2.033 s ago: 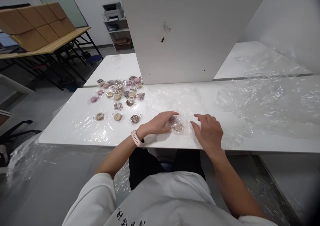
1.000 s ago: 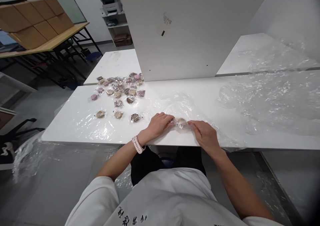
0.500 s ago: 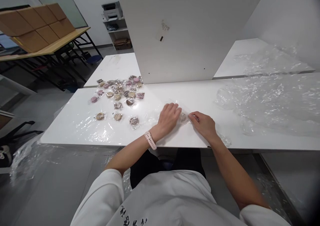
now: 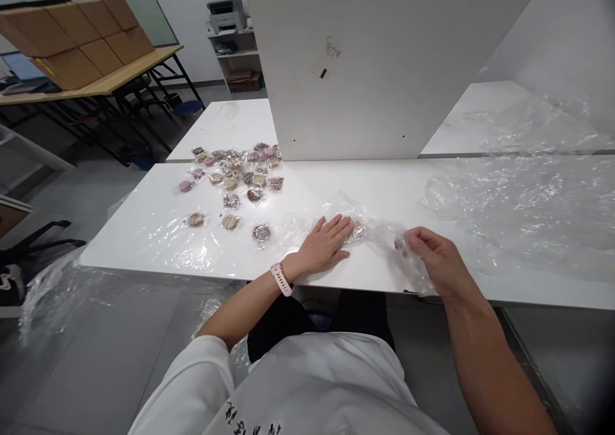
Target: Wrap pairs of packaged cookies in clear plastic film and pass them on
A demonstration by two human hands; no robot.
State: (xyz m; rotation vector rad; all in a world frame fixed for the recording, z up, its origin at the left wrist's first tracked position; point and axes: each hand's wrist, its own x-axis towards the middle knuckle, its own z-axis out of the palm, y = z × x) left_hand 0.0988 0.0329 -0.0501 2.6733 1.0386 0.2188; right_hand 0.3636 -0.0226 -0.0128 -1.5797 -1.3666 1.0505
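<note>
My left hand (image 4: 329, 243) lies flat on a strip of clear plastic film (image 4: 379, 230), its fingers stretched out towards a pale wrapped piece (image 4: 358, 231) under or in the film. To the right, my right hand (image 4: 435, 252) is closed in a pinch on the crumpled end of that film, a little above the table near its front edge. Something small and reddish shows at its fingertips, too blurred to name. Several individually wrapped round pieces, brown, tan and pink, lie left of my hands; a dark one (image 4: 261, 232) is nearest.
A large heap of clear plastic film (image 4: 533, 211) covers the right side of the white table (image 4: 307, 188). A white upright panel (image 4: 365, 89) stands at its back edge. Cardboard boxes (image 4: 86, 44) sit on a wooden table at the far left.
My right hand has moved to the right, drawing the film out from beside my left hand. My left hand has flattened, its fingers now stretched out.
</note>
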